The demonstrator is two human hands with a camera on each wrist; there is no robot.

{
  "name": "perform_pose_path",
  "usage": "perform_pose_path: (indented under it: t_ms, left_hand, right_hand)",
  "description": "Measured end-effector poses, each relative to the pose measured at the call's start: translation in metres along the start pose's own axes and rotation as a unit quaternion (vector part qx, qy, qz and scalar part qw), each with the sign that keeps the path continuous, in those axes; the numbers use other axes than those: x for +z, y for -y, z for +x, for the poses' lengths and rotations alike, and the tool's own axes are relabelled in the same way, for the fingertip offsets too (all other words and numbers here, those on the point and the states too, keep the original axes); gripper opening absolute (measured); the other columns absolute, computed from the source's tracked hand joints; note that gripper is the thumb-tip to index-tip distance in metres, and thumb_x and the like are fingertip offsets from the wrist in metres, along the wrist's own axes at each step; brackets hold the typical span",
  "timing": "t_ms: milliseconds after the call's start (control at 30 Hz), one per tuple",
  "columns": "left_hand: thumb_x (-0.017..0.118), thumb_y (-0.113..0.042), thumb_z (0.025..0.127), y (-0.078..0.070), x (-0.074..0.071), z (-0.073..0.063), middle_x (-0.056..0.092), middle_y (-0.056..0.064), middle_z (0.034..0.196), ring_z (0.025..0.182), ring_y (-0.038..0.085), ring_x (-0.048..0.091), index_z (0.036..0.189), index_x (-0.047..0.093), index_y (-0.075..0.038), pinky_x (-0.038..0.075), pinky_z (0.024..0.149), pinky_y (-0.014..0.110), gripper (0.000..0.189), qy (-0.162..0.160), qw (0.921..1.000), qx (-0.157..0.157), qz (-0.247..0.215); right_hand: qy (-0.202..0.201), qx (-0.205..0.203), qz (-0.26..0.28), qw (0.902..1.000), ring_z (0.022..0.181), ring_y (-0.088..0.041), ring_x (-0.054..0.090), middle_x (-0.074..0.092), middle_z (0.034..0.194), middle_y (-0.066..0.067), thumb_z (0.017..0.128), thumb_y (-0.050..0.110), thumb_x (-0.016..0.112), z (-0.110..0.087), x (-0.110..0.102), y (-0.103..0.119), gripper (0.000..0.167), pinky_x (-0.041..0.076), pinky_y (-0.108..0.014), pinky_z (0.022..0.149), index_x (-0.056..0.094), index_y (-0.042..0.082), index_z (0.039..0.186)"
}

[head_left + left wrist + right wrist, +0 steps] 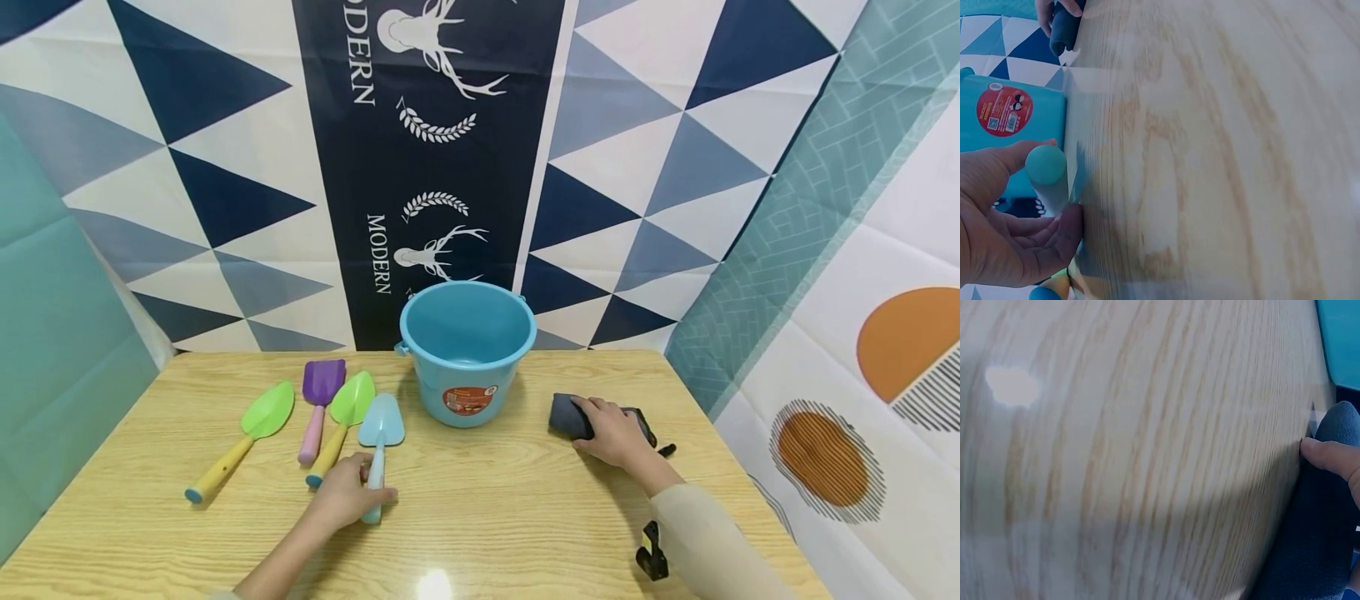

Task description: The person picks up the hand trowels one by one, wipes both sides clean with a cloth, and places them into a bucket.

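Note:
My left hand (347, 493) holds the handle of a light blue toy trowel (382, 421) between thumb and fingers. The trowel's rounded handle end (1046, 164) faces the left wrist camera. To its left lie a green trowel with a yellow handle (347, 408), a purple shovel with a pink handle (323, 382) and another green trowel (267, 410). At the right of the table, my right hand (613, 433) grips a rolled dark grey cloth (567, 417), thumb on the near side and fingers over the top. The right wrist view shows the cloth (1319, 531) and part of the hand.
A blue bucket (468, 367) with a red label stands upright at the back middle of the wooden table (480, 508). By the right sleeve is a small black object (651, 552) with a yellow patch. Patterned fabric walls (450, 167) enclose the table's back and sides.

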State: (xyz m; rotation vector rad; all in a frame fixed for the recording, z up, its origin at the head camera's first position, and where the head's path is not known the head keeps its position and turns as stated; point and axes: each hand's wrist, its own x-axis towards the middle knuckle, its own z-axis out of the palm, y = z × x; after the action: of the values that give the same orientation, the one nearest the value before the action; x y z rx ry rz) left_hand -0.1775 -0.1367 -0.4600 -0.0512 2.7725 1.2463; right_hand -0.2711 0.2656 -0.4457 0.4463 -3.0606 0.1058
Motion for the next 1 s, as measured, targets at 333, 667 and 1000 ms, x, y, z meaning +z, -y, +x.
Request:
perform_pose_path:
  t_ms: [333, 667, 1000]
  left_hand:
    - [0.075, -0.011, 0.067, 0.001, 0.000, 0.001, 0.059, 0.009, 0.083, 0.074, 0.017, 0.052, 0.121, 0.052, 0.012, 0.044, 0.061, 0.027, 0.063, -0.015, 0.9996, 0.007, 0.021]
    - [0.066, -0.008, 0.072, 0.002, 0.001, 0.001, 0.058, 0.021, 0.098, 0.082, 0.024, 0.053, 0.123, 0.048, 0.014, 0.049, 0.066, 0.034, 0.059, -0.020, 0.9993, 0.016, 0.027]
    - [0.060, -0.011, 0.081, 0.004, 0.004, 0.000, 0.052, 0.023, 0.099, 0.080, 0.025, 0.051, 0.125, 0.047, 0.011, 0.046, 0.065, 0.035, 0.051, -0.038, 0.9989, -0.001, 0.026]
  right_hand:
    - [0.008, 0.003, -0.006, 0.9999, 0.117, -0.043, 0.050, 0.050, 0.132, -0.023, 0.082, 0.026, 0.069, 0.006, 0.001, -0.001, 0.068, 0.038, -0.065, 0.088, 0.039, 0.010, 0.141]
    - [0.009, 0.015, 0.005, 0.9998, 0.118, -0.046, 0.048, 0.047, 0.133, -0.027, 0.084, 0.021, 0.064, 0.008, 0.007, -0.002, 0.064, 0.036, -0.068, 0.087, 0.038, 0.007, 0.141]
    - [-0.002, 0.019, 0.008, 0.9998, 0.116, -0.045, 0.049, 0.048, 0.132, -0.026, 0.086, 0.027, 0.066, 0.009, 0.010, -0.002, 0.066, 0.037, -0.069, 0.086, 0.036, 0.009, 0.142]
